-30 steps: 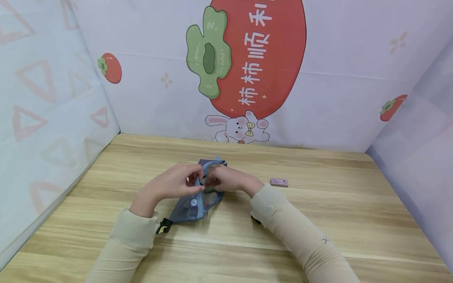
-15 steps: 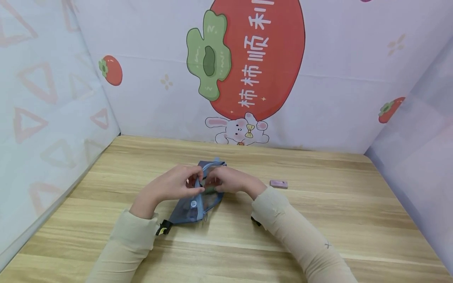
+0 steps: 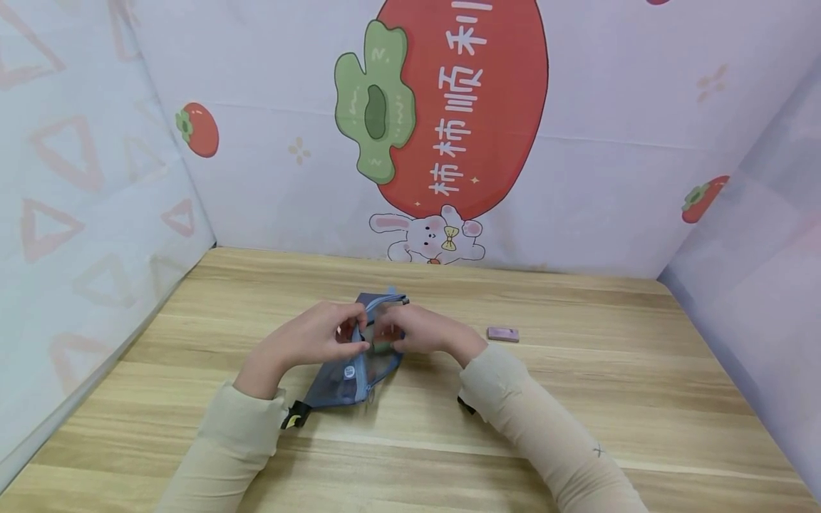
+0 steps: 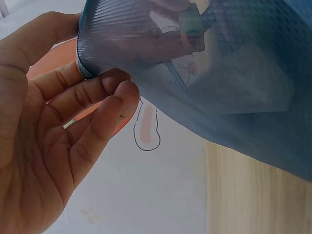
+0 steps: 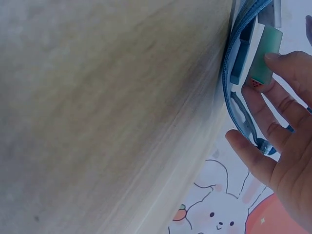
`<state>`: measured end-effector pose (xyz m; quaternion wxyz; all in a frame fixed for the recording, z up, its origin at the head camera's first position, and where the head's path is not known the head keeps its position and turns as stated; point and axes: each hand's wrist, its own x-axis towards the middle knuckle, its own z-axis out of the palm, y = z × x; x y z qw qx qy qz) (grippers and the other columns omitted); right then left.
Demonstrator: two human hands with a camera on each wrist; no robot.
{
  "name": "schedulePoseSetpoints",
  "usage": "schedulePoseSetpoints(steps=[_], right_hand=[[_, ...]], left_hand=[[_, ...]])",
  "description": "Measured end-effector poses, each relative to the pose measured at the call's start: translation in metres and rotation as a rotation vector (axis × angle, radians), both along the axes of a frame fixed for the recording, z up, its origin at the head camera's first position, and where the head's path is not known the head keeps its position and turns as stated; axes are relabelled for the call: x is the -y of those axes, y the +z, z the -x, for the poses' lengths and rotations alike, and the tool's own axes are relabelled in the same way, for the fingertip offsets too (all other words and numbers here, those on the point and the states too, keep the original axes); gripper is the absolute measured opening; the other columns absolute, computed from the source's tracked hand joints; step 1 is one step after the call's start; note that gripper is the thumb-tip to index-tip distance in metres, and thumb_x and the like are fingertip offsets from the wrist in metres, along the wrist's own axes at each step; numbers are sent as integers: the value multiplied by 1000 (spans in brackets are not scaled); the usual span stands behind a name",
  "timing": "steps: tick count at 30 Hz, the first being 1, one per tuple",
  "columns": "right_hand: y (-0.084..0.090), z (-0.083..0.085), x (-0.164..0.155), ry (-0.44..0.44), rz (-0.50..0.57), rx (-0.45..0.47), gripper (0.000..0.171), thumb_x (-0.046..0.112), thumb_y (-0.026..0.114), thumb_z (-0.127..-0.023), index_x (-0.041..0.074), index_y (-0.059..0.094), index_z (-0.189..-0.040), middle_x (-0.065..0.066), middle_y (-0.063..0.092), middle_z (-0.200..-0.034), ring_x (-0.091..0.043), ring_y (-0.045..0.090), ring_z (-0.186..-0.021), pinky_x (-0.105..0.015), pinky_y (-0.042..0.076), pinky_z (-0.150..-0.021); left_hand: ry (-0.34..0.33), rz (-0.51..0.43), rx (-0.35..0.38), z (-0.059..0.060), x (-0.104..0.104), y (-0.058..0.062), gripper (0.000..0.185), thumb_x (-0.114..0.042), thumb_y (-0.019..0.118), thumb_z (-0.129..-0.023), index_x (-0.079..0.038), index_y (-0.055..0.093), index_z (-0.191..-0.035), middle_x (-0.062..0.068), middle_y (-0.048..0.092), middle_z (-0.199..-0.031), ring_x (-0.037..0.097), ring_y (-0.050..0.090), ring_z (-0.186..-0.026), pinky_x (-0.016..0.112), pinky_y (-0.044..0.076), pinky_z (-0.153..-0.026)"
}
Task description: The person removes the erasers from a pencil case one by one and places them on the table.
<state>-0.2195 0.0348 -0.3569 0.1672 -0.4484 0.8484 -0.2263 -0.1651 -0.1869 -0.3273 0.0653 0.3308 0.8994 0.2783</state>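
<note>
While the left hand (image 3: 308,342) pinches the pouch (image 3: 355,370) rim on the table (image 3: 577,399), the right hand (image 3: 417,333) presses a green eraser (image 5: 267,58) (fingers curled round it) into the mouth, just ahead of its fingertips.

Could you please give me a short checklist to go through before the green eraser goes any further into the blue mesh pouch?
1. Pouch mouth open: ok. The zip of the blue mesh pouch gapes in the right wrist view.
2. Left hand holding the pouch edge: ok; its fingers curl round the rim.
3. Right hand holding the green eraser: ok, fingertips rest on it at the opening.
4. Eraser fully inside: not ok; it sits at the mouth.
5. Room inside the pouch: cannot tell; pale items show through the mesh.
6. Pink eraser out of the way: ok, it lies apart on the wooden table.
</note>
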Motion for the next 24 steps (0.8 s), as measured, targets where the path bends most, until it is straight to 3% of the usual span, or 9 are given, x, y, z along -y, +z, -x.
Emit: schedulePoseSetpoints(steps=[10,17,24], right_hand=[[5,-5,-5,9,21,-12,25,-2,66,-87,9,71,-109,-3,64,-106,-18,58,-95,-35,53,-89],[7,-7,-9,1,17,-31,25,-3,65,-87,9,72,-108,-4,65,-105,-17,60,-94,-28,52,-85],[7,-7,-13,-8,13,-16,25,-2,66,-87,10,72,-109,-2,66,-103,-18,61,-93,-27,51,-85]], left_hand=[[6,10,1,-1,-2,0,16,-23,71,-89,-15,59,-94,-7,56,-72,7,51,-62,23,47,-59],[12,15,1,-1,-2,1,16,-23,71,-88,-15,59,-94,-7,56,-73,6,52,-63,23,48,-60],[12,7,8,-2,-1,1,15,-22,71,-88,-15,58,-94,-7,56,-72,6,51,-63,23,47,-59]])
